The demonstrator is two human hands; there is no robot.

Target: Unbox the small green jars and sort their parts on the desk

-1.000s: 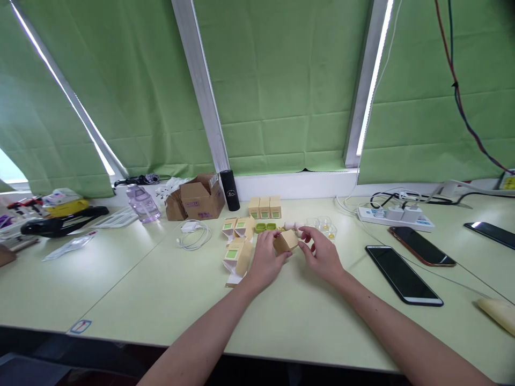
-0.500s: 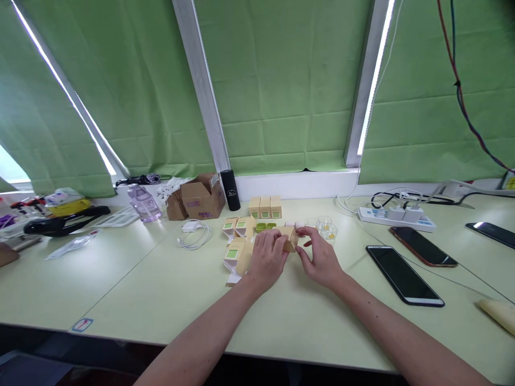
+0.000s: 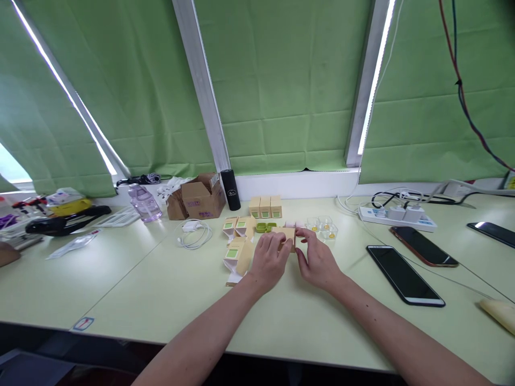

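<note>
Between my hands is a small tan cardboard box (image 3: 288,234), lying on its side over the table. My left hand (image 3: 270,258) is closed around its left part, the fingers hiding much of it. With thumb and fingertips, my right hand (image 3: 316,258) grips the box's right end. Several unfolded small boxes (image 3: 237,252) with green labels and open flaps lie left of my left hand. Just behind the held box sit green square pieces (image 3: 265,227) and small whitish pieces (image 3: 293,224). Clear cups with yellow bits (image 3: 324,227) stand behind my right hand.
Three closed small boxes (image 3: 265,206) stand in a row at the back. A brown carton (image 3: 201,198), black bottle (image 3: 230,190), purple jug (image 3: 145,203) and white cable (image 3: 195,234) are to the left. Phones (image 3: 404,276) and a power strip (image 3: 396,217) lie to the right.
The held box has turned so its right end faces right rather than toward me. My right fingertips have closed in on that end. The left hand stays around the box.
</note>
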